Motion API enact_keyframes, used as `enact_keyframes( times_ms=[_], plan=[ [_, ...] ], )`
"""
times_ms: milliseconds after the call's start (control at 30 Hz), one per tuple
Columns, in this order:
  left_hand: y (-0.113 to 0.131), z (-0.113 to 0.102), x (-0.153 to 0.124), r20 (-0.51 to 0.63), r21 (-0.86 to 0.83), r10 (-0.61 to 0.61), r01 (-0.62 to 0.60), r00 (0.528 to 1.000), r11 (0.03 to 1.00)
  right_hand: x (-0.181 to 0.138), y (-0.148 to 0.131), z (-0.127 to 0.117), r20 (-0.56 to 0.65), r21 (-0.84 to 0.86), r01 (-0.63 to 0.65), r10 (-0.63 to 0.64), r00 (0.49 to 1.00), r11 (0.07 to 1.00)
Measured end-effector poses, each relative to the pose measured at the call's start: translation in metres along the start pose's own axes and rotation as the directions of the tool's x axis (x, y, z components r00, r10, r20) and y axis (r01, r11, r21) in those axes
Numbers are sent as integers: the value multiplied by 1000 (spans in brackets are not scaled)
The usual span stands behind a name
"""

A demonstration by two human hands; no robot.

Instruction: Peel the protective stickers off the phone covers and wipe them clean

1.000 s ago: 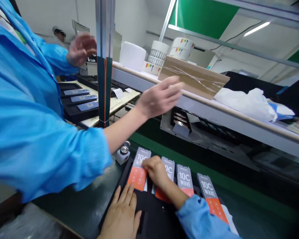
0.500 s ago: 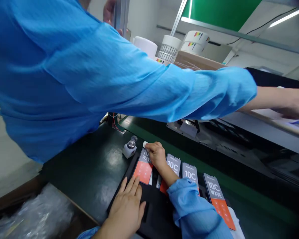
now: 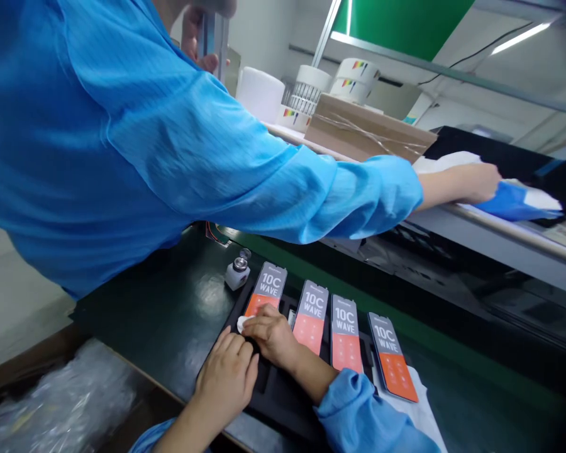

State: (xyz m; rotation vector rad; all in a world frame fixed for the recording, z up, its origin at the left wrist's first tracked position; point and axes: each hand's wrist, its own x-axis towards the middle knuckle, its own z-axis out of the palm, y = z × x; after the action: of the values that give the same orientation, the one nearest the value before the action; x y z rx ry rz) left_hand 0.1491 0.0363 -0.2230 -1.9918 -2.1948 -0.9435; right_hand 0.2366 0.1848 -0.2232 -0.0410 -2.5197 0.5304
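White pad (image 3: 243,322), pinched in the right hand (image 3: 271,333), has slid down the phone (image 3: 267,286) at the black tray's (image 3: 283,402) left end, suggesting that pass is nearly done; the left hand (image 3: 229,371) lies bent over the tray's left side, its grip unclear.

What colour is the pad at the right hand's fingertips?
White. The pad shows best in the head view, the only one here.
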Motion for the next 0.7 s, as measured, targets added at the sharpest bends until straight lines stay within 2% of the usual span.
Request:
enact_keyframes(
  times_ms=[100,167,300,400,533,600,700],
  plan=[
    [-1,0,-2,-35,10,2,-1,999,1000,-4,-5,1,37,1,24,-24,999,1000],
    [-3,1,-2,-26,28,-17,17,1000,999,-8,-6,-8,31,18,-5,4,1000,1000],
    [-4,1,3,21,86,-9,8,1000,996,-13,7,-51,-84,-23,-208,205,975,978],
    [-3,0,10,159,84,42,-56,986,995,3,36,-76,-201,-116,-344,317,927,932],
    [-5,1,16,299,70,26,-49,954,996,44,77,-72,-181,-191,-368,335,924,910],
    [-7,3,16,312,71,18,-42,950,997,58,89,-67,-139,-224,-352,328,934,909],
    [-9,5,15,304,68,14,-37,953,997,63,95,-68,-79,-266,-320,311,947,909]
  ],
)
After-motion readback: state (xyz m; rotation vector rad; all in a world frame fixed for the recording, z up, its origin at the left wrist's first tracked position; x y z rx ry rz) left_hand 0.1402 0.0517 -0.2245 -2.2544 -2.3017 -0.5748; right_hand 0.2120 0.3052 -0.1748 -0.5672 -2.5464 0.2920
